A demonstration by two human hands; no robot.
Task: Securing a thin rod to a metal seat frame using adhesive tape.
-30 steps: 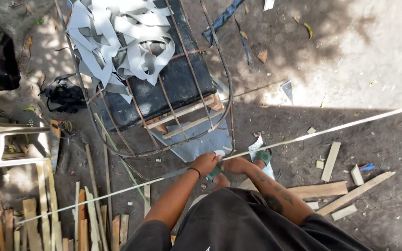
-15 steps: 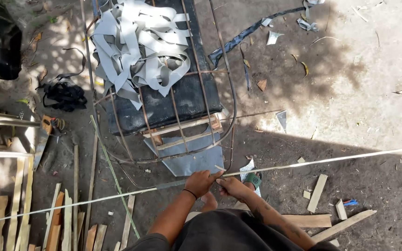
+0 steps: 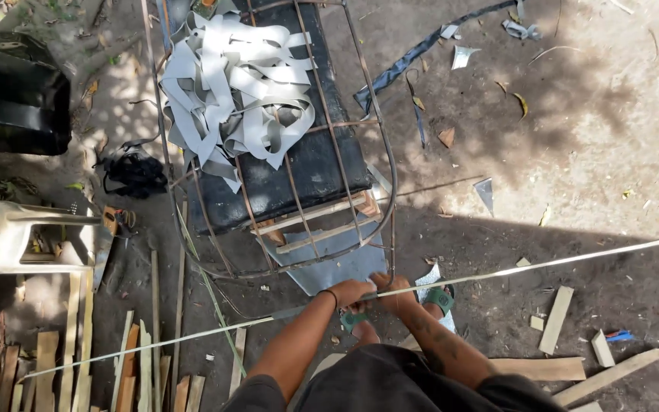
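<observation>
**Both hands closed on a long pale strip**

I see the left hand [image 3: 351, 293] and the right hand [image 3: 392, 287] side by side, nearly touching, low in the middle of the head view. The fingers of both are curled tight around a long thin pale strip [image 3: 535, 265], which runs from the lower left across the ground up to the right edge. The strip passes straight through both fists. Just beyond the hands stands a bent metal rod frame [image 3: 387, 164] over a black cushion [image 3: 310, 164], with a heap of grey bands [image 3: 230, 91] on top. Wooden offcuts [image 3: 555, 319] lie on the dirt ground [image 3: 589, 137] to the right.
</observation>
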